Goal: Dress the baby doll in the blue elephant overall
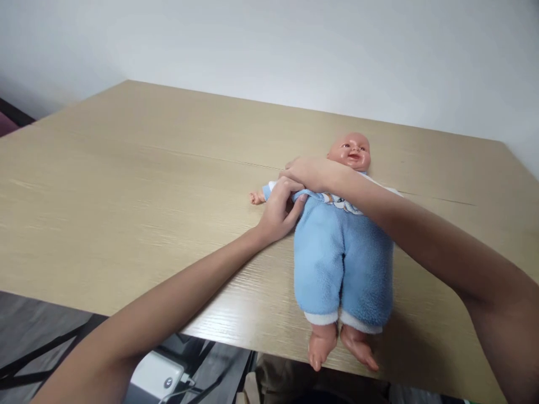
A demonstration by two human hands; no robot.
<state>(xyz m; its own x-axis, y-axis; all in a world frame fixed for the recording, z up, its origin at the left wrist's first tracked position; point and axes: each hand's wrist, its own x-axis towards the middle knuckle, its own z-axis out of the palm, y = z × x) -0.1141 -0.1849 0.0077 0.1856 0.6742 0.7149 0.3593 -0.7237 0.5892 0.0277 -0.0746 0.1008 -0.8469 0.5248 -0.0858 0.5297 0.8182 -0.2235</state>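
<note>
A baby doll [354, 150] lies on its back on the wooden table, head at the far end and bare feet near the front edge. It wears a fuzzy light-blue outfit [320, 252] with white cuffs and a printed chest. At the doll's side, the fingers and thumb of my left hand [278, 210] pinch the outfit's blue edge. My right hand [309, 173] reaches across the doll's chest, its fingers bent down beside my left hand; what they hold is hidden. The doll's small hand [256, 197] sticks out left of my fingers. My right forearm covers part of the chest.
The wooden table [147, 213] has a seam running across it and meets a white wall [269, 50] behind. Below the front edge are a white device [155, 376] with a cable and dark metal legs.
</note>
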